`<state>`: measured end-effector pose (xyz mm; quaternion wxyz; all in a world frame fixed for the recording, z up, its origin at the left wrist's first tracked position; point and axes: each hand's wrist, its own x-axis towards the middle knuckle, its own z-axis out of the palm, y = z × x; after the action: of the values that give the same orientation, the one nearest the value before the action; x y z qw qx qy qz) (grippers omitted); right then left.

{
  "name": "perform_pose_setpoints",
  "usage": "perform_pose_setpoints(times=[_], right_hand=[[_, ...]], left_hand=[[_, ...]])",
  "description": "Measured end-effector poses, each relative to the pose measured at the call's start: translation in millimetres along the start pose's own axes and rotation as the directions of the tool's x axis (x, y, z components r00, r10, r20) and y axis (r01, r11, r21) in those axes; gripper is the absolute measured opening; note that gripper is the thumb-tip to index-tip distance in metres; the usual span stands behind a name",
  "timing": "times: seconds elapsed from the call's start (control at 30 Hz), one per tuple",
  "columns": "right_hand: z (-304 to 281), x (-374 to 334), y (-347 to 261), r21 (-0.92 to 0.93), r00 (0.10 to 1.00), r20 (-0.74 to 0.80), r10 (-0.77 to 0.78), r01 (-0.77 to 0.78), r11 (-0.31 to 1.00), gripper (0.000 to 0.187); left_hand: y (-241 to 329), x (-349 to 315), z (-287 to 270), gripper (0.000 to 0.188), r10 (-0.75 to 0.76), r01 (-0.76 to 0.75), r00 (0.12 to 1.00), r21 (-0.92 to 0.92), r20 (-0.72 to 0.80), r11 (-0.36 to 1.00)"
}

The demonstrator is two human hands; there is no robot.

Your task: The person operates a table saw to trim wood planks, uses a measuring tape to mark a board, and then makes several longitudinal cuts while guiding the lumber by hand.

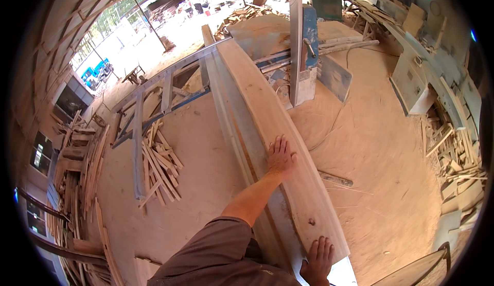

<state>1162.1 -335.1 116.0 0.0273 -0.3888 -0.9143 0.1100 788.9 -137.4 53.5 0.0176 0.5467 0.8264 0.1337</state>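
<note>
The long plank (278, 131) lies flat along the narrow worktop (234, 131); left hand (280, 157) presses flat on it, fingers spread; right hand (318, 259) pushes its near end, also spread; I think steady, even pressure keeps it straight toward the blue fence (310, 34).

A long narrow metal desk (234, 126) runs away from the person toward the upright saw guide (301, 54). One long pale wooden plank (278, 131) lies flat along it. The floor (370, 147) around is covered with sawdust, and a heap of thin wood strips (159, 165) lies on it at the left.
</note>
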Motion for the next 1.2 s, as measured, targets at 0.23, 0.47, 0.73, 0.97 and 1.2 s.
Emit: perform_pose_setpoints(times=[0.23,0.47,0.73,0.97,1.2], right_hand=[[11.7,22.9,-12.0,0.076,0.99,-0.139,-0.026,0.036,0.996,0.087],[11.2,45.3,-24.0,0.065,0.984,-0.175,-0.027,0.039,0.997,0.082],[20.2,72.0,-33.9,0.042,0.977,-0.21,-0.035,0.045,0.998,0.07],[26.7,90.7,-40.8,0.022,0.978,-0.207,-0.012,0.017,1.0,0.07],[29.4,104.3,-55.8,0.065,0.966,-0.253,-0.045,0.063,0.996,0.075]], left_hand=[[-12.7,14.6,-2.0,0.067,0.002,-0.002,1.0,0.005,-0.02,1.0],[-24.6,31.4,-14.4,0.066,0.003,-0.003,1.0,0.016,-0.026,1.0],[-52.4,51.4,-5.6,0.065,-0.039,0.041,0.998,0.043,-0.043,0.998],[15.6,-51.5,-90.9,0.055,0.443,0.205,0.875,-0.978,0.195,0.028],[26.9,-227.9,-356.0,0.04,0.772,-0.222,0.393,-0.866,-0.5,-0.448]])
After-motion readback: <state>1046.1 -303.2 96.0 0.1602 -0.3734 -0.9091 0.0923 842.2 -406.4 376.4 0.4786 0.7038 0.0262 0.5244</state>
